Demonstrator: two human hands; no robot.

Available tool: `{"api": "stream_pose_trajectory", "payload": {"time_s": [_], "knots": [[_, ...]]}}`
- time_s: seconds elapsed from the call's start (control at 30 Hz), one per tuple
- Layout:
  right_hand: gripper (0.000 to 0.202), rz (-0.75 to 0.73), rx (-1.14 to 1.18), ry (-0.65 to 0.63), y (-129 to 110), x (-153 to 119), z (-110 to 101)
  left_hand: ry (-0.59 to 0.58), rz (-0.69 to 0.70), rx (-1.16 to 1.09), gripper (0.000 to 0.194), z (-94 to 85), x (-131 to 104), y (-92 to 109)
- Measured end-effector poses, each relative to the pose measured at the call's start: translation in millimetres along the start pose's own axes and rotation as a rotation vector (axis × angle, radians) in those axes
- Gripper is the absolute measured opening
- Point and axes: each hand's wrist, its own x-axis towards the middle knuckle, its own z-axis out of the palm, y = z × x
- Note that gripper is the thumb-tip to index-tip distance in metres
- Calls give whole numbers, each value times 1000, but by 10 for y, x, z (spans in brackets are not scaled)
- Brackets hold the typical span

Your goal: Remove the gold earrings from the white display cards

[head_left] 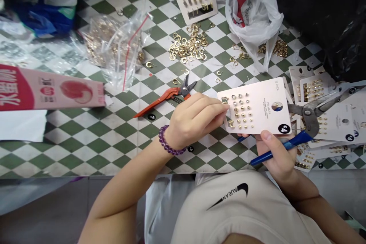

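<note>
Earring card [264, 120] above checked surface [120, 166], gripped by right hand's [281, 158] fingers, blue-handled pliers [311, 122] in same hand. Left hand's [190, 122] fingers bunched at card's left end; cannot tell whether gripping anything. Orange-handled cutters [168, 95], loose hoops [188, 47] lie beyond.

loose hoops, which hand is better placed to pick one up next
Probably the left hand: it is nearer the hoops, with its fingertips just at the edge of the card. The right hand seems less free, holding the card and the blue pliers.
</note>
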Motion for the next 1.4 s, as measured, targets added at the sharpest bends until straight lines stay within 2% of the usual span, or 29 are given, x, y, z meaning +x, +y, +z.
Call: {"api": "stream_pose_trajectory", "payload": {"time_s": [0.4,0.57,0.67,0.83,1.03,1.23,1.4], "knots": [[27,88,-63,12,4,-38,23,-23,-36,15,15,9,-18,6],[25,49,-52,-12,45,-47,24,17,-120,-53,15,39,-19,16],[30,58,-87,-27,58,-60,20,56,-176,-70,19,49,-15,35],[36,72,-53,-3,31,-56,59,40,-307,-94,16,37,-10,62],[38,70,-10,62,39,-52,95,26,-253,-126,12,37,-30,46],[32,104,-113,28,97,-120,48,-26,-193,-41,10,60,-56,24],[26,105,-95,39,128,-119,42,-5,-152,38,13,88,-68,16]]}}
